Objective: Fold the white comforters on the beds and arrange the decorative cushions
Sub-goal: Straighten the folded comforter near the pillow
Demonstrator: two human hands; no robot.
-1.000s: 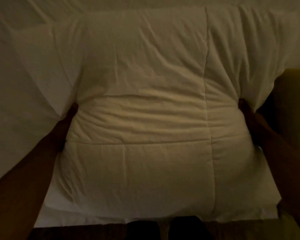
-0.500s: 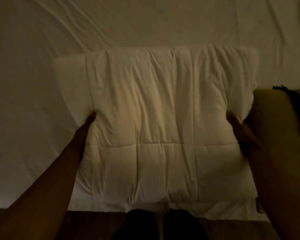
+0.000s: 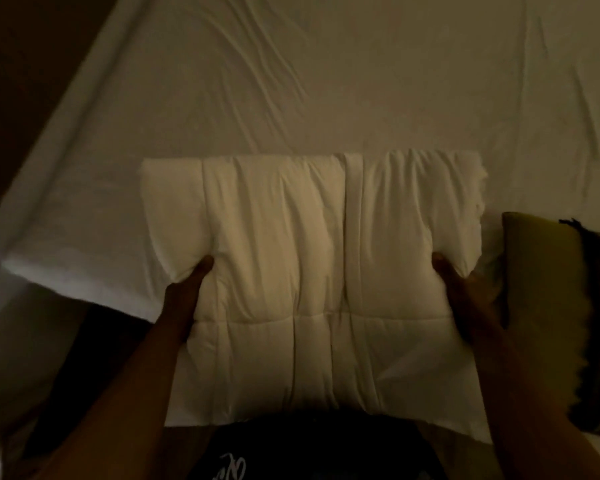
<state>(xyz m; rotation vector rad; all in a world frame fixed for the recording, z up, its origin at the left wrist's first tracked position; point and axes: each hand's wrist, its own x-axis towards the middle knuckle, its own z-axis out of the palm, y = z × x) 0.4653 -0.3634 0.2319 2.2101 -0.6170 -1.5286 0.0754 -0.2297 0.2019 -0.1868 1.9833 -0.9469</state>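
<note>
White folded comforter [image 3: 312, 278] sits clamped between our left hand [image 3: 184, 299] and right hand [image 3: 465, 299], each gripping one side, above the bed [image 3: 326, 81]; olive cushion [image 3: 541, 306] lies just beyond the right hand.

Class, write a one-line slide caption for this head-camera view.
Both hands, left hand and right hand, grip a folded white comforter over the bed sheet, beside an olive cushion.

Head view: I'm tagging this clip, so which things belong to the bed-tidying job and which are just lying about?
Job:
folded white comforter, gripped by left hand and right hand
olive cushion beside it

Lying about:
bed sheet
floor
</note>
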